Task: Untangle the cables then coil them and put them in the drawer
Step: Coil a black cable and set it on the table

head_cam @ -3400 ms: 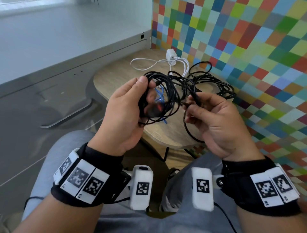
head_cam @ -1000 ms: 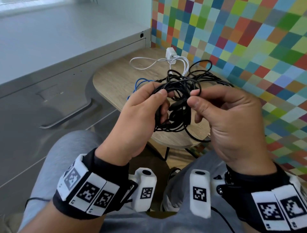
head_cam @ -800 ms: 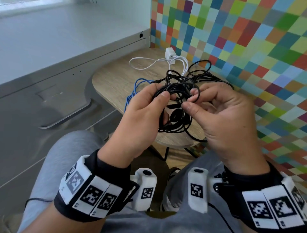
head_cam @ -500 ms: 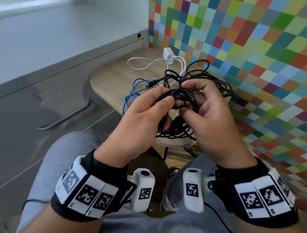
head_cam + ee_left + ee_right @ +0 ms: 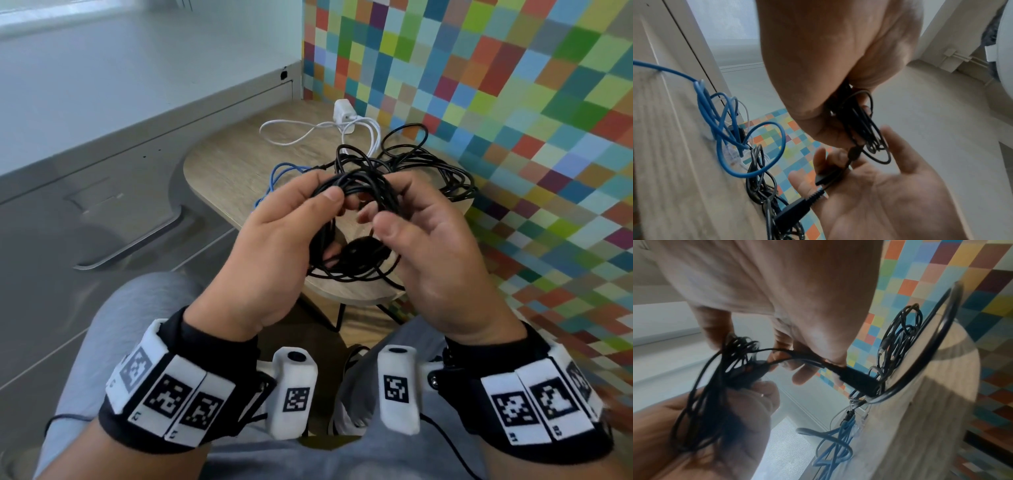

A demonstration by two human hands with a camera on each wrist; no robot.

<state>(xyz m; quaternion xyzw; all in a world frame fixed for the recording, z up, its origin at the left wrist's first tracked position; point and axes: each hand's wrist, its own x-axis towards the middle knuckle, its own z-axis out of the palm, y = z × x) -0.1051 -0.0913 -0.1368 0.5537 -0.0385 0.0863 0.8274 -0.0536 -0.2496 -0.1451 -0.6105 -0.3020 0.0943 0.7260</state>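
Observation:
A black cable coil (image 5: 354,262) hangs over the near edge of the small wooden table (image 5: 229,164). My left hand (image 5: 308,212) pinches its top between thumb and fingers; the left wrist view shows the same coil (image 5: 861,123). My right hand (image 5: 404,205) hooks its fingers over the coil's right side, thumb lifted off. The cable's loose end with its plug (image 5: 855,381) runs under those fingers. A blue cable (image 5: 277,174) lies tangled on the table behind my left hand. More black cable (image 5: 442,171) is piled at the right.
A white charger with its cable (image 5: 342,113) lies at the back of the table. The grey drawer front with a metal handle (image 5: 133,243) is to the left. A coloured-tile wall (image 5: 513,120) stands close on the right. My knees are under the hands.
The blue cable has left the bundle and now lies on the table. Both hands have moved closer on the black coil, and my right thumb has come off it.

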